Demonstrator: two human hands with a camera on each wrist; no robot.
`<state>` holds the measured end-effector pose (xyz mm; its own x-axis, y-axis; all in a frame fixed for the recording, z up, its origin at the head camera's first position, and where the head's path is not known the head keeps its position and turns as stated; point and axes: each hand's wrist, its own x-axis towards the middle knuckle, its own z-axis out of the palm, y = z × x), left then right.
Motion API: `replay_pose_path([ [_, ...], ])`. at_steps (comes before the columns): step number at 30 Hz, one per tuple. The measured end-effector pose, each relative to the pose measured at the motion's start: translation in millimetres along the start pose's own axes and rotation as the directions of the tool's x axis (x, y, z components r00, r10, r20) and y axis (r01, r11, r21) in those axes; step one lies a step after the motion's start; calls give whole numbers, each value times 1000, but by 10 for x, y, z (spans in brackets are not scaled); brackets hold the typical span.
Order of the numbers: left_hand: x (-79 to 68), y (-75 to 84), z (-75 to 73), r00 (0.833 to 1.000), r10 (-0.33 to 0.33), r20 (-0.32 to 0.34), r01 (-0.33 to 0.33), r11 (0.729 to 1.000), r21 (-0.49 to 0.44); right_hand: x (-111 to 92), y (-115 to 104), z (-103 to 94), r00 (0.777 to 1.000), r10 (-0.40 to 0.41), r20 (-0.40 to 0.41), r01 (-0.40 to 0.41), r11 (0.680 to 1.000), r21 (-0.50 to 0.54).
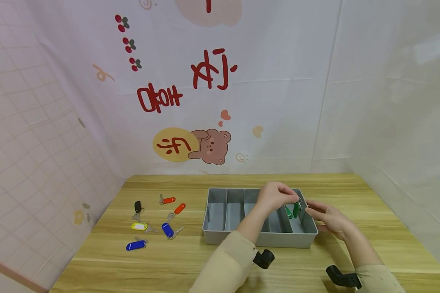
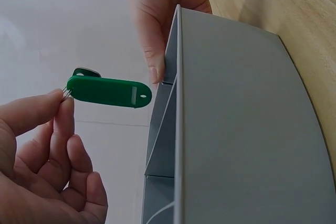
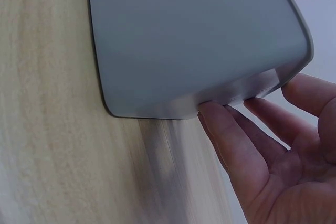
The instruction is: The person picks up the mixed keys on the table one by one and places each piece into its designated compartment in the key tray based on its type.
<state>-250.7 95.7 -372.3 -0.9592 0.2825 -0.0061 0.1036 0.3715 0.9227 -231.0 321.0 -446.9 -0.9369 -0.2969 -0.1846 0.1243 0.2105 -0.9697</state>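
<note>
My left hand (image 1: 275,197) is over the right-end compartment of a grey divided box (image 1: 256,240). Thumb and index finger pinch the metal ring of a key with a green tag (image 2: 110,92); the other fingers stay loosely bent. In the head view, the held tag (image 1: 296,210) hangs within that compartment's outline, beside another green key tag (image 1: 288,212). Against the box's right end, my right hand (image 1: 331,221) rests its extended fingers (image 3: 231,135) on the outer wall, thumb at the rim. The left forearm hides part of the middle compartments.
Left of the box lie several tagged keys on the wooden table (image 1: 161,268): red tags (image 1: 180,208), blue tags (image 1: 136,245), a yellow tag (image 1: 139,226) and a black-headed key (image 1: 137,206). A printed white curtain (image 1: 278,101) stands behind the table.
</note>
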Motion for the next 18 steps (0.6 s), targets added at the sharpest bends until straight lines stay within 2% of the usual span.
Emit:
replay_pose_path([
  [7,53,-22,22,999,-45,-11,45,999,-15,-3,0,1,1000,-2,7,2,1000,0],
  [18,118,4,73,994,-109,-32,110,992,58,-8,-6,-2,1000,-11,17,11,1000,2],
])
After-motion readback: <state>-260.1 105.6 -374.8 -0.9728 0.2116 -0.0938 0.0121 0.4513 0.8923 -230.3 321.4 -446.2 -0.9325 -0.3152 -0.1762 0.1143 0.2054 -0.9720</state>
